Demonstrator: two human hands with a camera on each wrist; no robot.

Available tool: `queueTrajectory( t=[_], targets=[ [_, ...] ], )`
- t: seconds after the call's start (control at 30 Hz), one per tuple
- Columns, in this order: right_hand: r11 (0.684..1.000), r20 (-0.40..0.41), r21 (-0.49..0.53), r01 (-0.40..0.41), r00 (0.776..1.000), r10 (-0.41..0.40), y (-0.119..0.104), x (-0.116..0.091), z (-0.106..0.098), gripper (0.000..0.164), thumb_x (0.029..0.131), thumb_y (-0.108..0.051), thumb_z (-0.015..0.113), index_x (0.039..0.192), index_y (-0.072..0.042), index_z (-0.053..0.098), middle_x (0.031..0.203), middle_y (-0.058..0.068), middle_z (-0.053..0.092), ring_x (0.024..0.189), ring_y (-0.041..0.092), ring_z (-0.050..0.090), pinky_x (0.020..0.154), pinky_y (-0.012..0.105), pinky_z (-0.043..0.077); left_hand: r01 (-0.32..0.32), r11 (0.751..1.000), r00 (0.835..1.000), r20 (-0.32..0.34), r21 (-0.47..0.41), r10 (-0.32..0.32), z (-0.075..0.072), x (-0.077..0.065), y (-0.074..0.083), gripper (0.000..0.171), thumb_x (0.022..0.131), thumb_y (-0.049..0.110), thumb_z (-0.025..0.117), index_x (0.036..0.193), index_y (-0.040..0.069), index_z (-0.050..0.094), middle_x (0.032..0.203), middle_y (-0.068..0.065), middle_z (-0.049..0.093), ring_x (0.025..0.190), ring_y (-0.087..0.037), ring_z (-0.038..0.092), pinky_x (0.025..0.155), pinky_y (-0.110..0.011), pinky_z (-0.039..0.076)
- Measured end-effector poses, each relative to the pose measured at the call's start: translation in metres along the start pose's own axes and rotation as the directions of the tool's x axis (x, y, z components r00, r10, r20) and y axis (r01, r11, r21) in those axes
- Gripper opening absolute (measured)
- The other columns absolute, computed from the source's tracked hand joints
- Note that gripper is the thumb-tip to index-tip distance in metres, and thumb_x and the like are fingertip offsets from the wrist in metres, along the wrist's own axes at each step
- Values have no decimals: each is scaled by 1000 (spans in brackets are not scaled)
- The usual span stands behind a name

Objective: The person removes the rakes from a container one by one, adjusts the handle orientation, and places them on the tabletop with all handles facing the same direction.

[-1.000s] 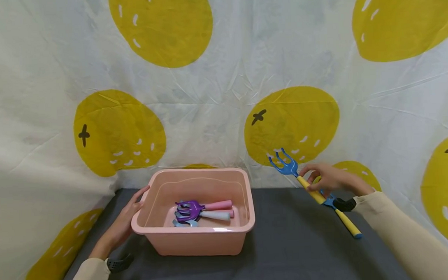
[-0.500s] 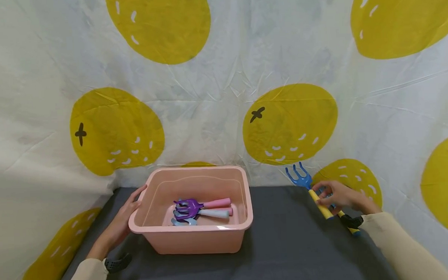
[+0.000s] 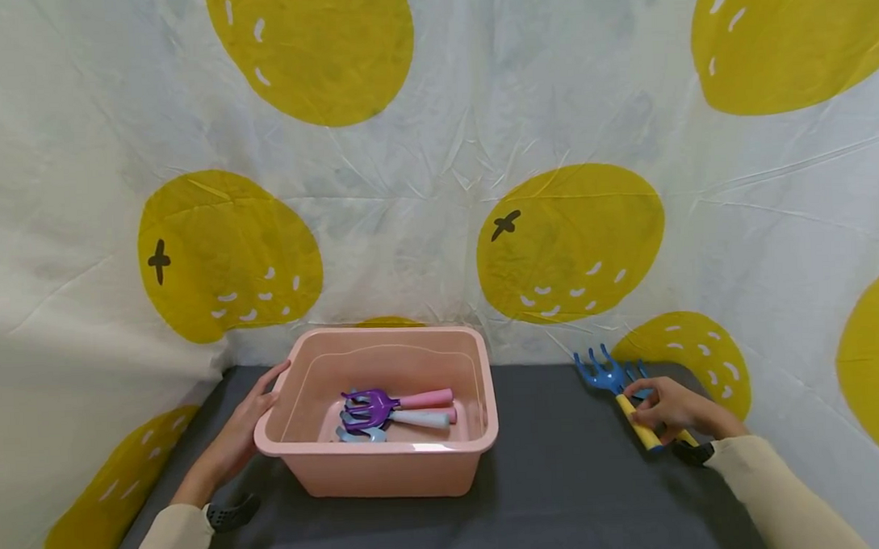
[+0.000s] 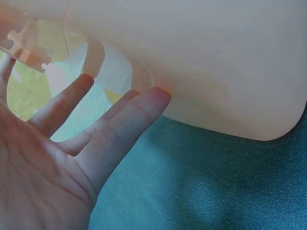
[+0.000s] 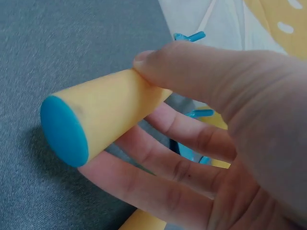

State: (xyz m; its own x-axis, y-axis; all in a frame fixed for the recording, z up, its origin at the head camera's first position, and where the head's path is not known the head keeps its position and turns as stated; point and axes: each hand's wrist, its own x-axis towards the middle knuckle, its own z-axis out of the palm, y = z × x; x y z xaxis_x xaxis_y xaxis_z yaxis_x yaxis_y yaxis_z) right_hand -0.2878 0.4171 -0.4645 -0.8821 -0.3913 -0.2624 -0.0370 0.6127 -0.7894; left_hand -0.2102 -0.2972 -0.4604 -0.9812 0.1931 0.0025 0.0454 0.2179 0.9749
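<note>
My right hand (image 3: 673, 408) pinches the yellow handle (image 3: 635, 423) of a blue garden hand fork (image 3: 601, 377), low over the right side of the table. In the right wrist view, thumb and fingers (image 5: 129, 175) sit around this handle (image 5: 98, 108), whose blue end cap faces the camera. A second blue fork (image 3: 642, 370) with a yellow handle lies beside it, partly hidden behind the hand. With fingers extended, my left hand (image 3: 234, 431) touches the left side of a pink basin (image 3: 376, 449); its fingertips rest against the wall in the left wrist view.
Inside the basin lie several small garden tools, among them a purple fork (image 3: 371, 409), a pink handle (image 3: 428, 398) and a pale blue handle (image 3: 420, 420). A dark cloth (image 3: 556, 480) covers the table. Behind it hangs a white curtain (image 3: 402, 251) printed with yellow fruit.
My right hand has carried the fork right and down, from raised at a slant to low beside the other fork. My left hand has stayed at the basin.
</note>
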Motion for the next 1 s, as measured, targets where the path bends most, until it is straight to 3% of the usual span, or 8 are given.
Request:
queueTrajectory(
  t=[0.27, 0.63, 1.0],
  targets=[
    [998, 16, -47, -31, 999, 31, 9, 3, 5, 47, 97, -9, 70, 134, 10, 49, 89, 13, 66, 70, 30, 59, 59, 50, 59, -5, 1000, 1000, -13, 4, 5, 2, -1, 0, 59, 111, 42, 34, 165, 34, 13, 169, -17, 9, 139, -51, 35, 98, -67, 47],
    [988, -7, -148, -39, 999, 38, 2, 4, 9, 46, 96, -5, 69, 134, 12, 50, 100, 16, 69, 75, 30, 65, 63, 50, 60, -7, 1000, 1000, -14, 11, 7, 0, 0, 3, 59, 111, 43, 34, 165, 33, 12, 170, -16, 9, 138, -48, 34, 100, -66, 46],
    [987, -9, -133, -89, 996, 89, 1, 5, 9, 43, 97, -5, 69, 133, 8, 50, 103, 15, 69, 79, 29, 65, 68, 52, 58, 0, 1000, 1000, -8, 21, 0, 1, -1, 5, 59, 111, 44, 33, 165, 34, 11, 170, -16, 7, 139, -48, 34, 101, -65, 46]
  ],
)
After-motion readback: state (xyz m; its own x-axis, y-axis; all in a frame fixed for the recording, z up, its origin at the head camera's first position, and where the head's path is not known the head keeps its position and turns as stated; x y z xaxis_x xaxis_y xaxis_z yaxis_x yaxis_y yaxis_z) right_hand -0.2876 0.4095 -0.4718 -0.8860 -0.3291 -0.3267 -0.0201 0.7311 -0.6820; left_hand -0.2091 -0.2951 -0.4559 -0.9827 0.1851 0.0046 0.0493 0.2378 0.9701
